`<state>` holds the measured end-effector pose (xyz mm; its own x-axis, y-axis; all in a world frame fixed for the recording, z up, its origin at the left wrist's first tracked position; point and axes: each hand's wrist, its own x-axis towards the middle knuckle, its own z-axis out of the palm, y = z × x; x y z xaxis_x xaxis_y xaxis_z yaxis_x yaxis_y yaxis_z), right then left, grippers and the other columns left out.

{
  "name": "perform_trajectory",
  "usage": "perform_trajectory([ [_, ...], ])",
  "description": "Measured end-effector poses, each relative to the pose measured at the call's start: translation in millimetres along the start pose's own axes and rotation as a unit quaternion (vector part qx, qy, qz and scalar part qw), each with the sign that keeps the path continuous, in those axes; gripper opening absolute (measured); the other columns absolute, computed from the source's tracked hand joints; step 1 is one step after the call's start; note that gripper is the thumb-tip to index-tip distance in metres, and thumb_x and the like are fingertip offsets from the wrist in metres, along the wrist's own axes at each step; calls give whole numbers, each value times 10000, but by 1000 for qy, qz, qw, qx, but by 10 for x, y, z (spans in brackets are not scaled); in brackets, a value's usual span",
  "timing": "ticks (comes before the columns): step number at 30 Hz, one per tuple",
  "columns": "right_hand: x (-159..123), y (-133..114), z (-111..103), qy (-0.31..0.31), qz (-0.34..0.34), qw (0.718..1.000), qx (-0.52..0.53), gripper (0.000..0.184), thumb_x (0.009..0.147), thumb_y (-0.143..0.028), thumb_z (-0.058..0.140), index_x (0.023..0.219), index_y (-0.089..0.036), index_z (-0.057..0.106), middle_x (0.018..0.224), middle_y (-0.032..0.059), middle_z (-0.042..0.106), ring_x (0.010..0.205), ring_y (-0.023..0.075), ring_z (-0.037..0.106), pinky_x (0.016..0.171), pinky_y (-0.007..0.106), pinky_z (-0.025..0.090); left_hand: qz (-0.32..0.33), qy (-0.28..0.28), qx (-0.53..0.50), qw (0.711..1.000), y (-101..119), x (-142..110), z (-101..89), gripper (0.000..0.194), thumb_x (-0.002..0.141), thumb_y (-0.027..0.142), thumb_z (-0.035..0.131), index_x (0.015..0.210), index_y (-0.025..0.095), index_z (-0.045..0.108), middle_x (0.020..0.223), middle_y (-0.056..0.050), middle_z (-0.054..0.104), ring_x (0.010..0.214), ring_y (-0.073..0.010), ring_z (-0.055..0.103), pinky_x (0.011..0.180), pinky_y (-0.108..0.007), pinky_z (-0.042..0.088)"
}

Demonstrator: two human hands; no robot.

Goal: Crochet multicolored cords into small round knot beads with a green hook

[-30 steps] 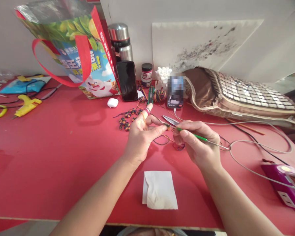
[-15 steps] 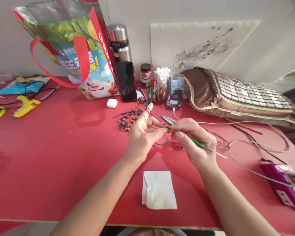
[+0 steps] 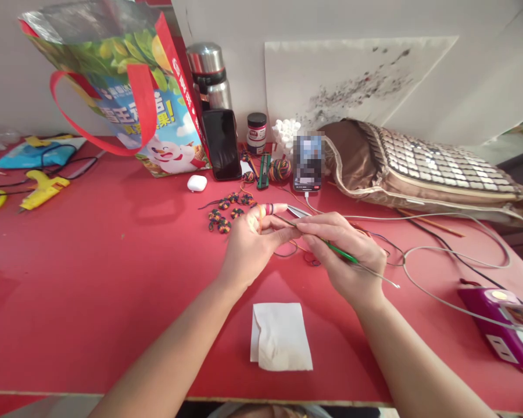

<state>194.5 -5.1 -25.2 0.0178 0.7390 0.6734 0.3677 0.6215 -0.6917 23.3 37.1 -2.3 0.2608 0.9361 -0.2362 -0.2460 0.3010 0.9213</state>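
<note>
My left hand (image 3: 246,247) pinches a small piece of crochet work, mostly hidden by the fingertips. Multicoloured yarn (image 3: 269,209) is wound round its extended index finger. In my right hand (image 3: 358,264) is a crochet hook (image 3: 343,253) with a green grip, held like a pen, its working end at the left fingertips. Pointed scissor-like metal blades (image 3: 297,212) show just behind the hands. Several small dark and orange crocheted rounds (image 3: 224,225) lie beyond the left hand. Farther back sit a ball of the same yarn (image 3: 280,170) and a green-handled tool (image 3: 264,172).
A folded white tissue (image 3: 282,337) lies in front. Behind stand a shopping bag (image 3: 174,139), a black phone (image 3: 221,145), a lit phone (image 3: 308,162) on a cable, and a jar (image 3: 257,133). A purple power strip (image 3: 492,325), cushion (image 3: 444,157) and yellow glue gun (image 3: 43,188) flank the table.
My left index finger has lowered from pointing up to lying towards the right. The hook has tilted slightly, and the small crochet piece is now more covered by the fingers.
</note>
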Motion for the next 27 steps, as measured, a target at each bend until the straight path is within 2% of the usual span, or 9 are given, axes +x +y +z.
perform_trajectory([
  [3, -3, -45, 9, -7, -33, 999, -28, 320, 980, -73, 748, 1189, -290, 858, 1106, 78, 877, 979, 260, 834, 843, 434, 706, -9, -1, 4, 1000, -26, 25, -12, 407, 646, 292, 1035, 858, 175, 707, 709, 10, 720, 690, -156, 719, 735, -298, 578],
  [6, -16, -51, 26, 25, -35, 998, -47, 361, 970, -51, 751, 1215, -295, 854, 1139, 81, 875, 1013, 262, 839, 867, 432, 713, 7, 9, -12, 1000, -43, 27, -18, 452, 608, 239, 1041, 772, 188, 624, 730, 37, 676, 689, -116, 669, 708, -257, 556],
  [8, -23, -36, 32, 51, -13, 998, -43, 366, 973, -50, 749, 1219, -298, 858, 1153, 80, 873, 1030, 257, 842, 888, 425, 719, 15, -8, -38, 999, -38, 23, -28, 457, 593, 192, 1039, 784, 186, 624, 842, 22, 709, 735, -103, 658, 685, -229, 545],
  [10, -25, -20, 32, 62, 12, 997, -32, 353, 983, -63, 743, 1216, -301, 862, 1156, 77, 871, 1042, 256, 842, 903, 428, 724, 8, -45, -75, 996, -18, 22, -40, 416, 623, 211, 1030, 792, 178, 652, 923, 1, 731, 680, -70, 602, 583, -192, 482],
  [14, -16, -16, 32, 56, 1, 998, -35, 361, 983, -50, 737, 1231, -282, 857, 1161, 81, 870, 1039, 257, 844, 897, 431, 727, -24, -96, -165, 981, 21, 28, -36, 347, 704, 329, 1005, 828, 165, 726, 748, 33, 674, 445, 9, 306, 415, -180, 236],
  [16, -15, -22, 38, 54, -26, 997, -49, 384, 973, -27, 741, 1250, -269, 851, 1159, 90, 870, 1024, 249, 845, 884, 413, 723, -39, -105, -205, 972, 11, 16, 2, 348, 678, 292, 1023, 883, 170, 771, 726, 52, 676, 417, 24, 240, 401, -173, 205],
  [18, -20, -26, 49, 57, -44, 995, -69, 400, 970, -22, 746, 1266, -271, 845, 1154, 94, 867, 1018, 248, 844, 879, 409, 717, -56, -98, -238, 965, -24, -17, 64, 433, 625, 200, 1041, 997, 201, 820, 803, 55, 733, 413, 37, 234, 392, -158, 207],
  [22, -51, -8, 78, 71, -53, 990, -111, 398, 978, -37, 748, 1280, -280, 838, 1143, 96, 858, 992, 246, 835, 858, 411, 702, -78, -53, -304, 948, -135, -106, 207, 656, 637, 92, 1016, 1231, 303, 837, 913, 53, 782, 440, 37, 307, 411, -121, 270],
  [27, -83, 38, 103, 80, -63, 983, -155, 353, 988, -69, 745, 1259, -275, 839, 1103, 98, 852, 941, 244, 817, 829, 419, 680, -93, -28, -338, 936, -231, -130, 272, 619, 653, 63, 992, 1216, 284, 858, 767, 61, 708, 432, 31, 286, 411, -102, 263],
])
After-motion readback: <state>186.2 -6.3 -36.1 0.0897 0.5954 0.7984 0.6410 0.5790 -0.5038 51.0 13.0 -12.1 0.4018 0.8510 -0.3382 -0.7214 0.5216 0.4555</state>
